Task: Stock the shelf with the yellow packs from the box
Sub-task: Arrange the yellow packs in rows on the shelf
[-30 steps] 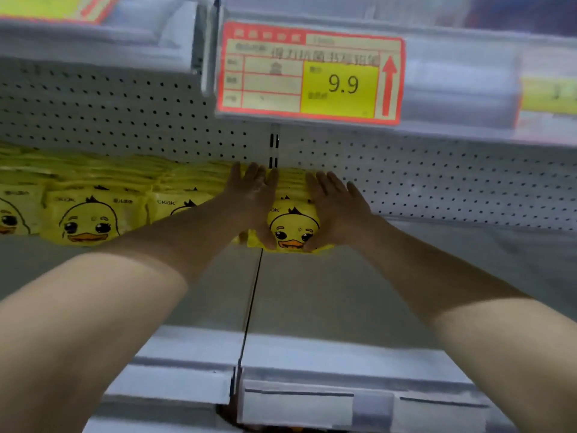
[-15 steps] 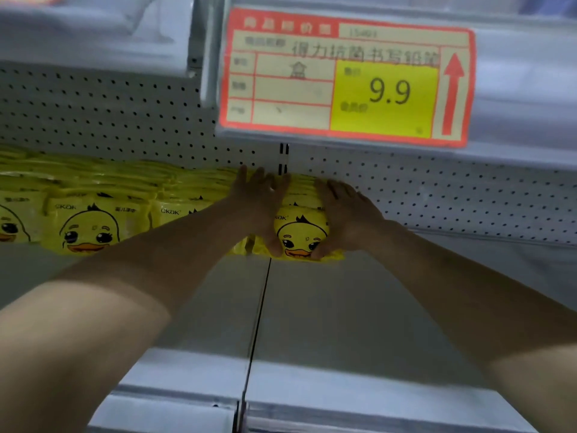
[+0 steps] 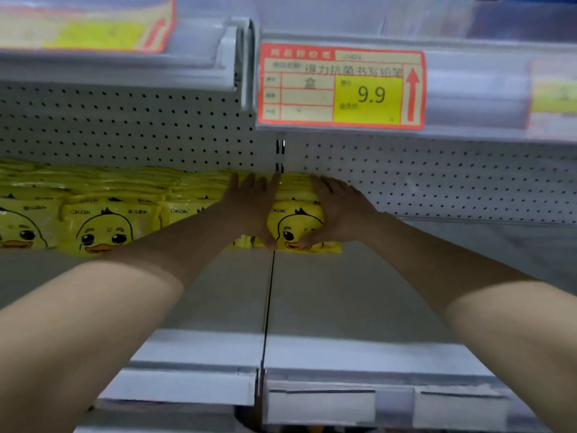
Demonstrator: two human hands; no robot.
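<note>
A stack of yellow packs (image 3: 296, 223) with a duck face stands at the back of the grey shelf (image 3: 327, 301), right of the seam. My left hand (image 3: 249, 207) lies against its left side, fingers straight over the top, thumb down the front. On the other side my right hand (image 3: 340, 210) cups it, fingers curved over the top and thumb hooked at the front lower edge. More yellow duck packs (image 3: 103, 223) fill the shelf's back to the left. The box is out of view.
A perforated back panel (image 3: 437, 182) rises behind the packs. The upper shelf's edge carries a red and yellow 9.9 price tag (image 3: 340, 87) just above my hands. A clear label strip (image 3: 321, 404) runs along the front lip.
Both hands stay on the same stack at the back of the shelf. My right fingers have curled more over its top. The camera has shifted a little.
</note>
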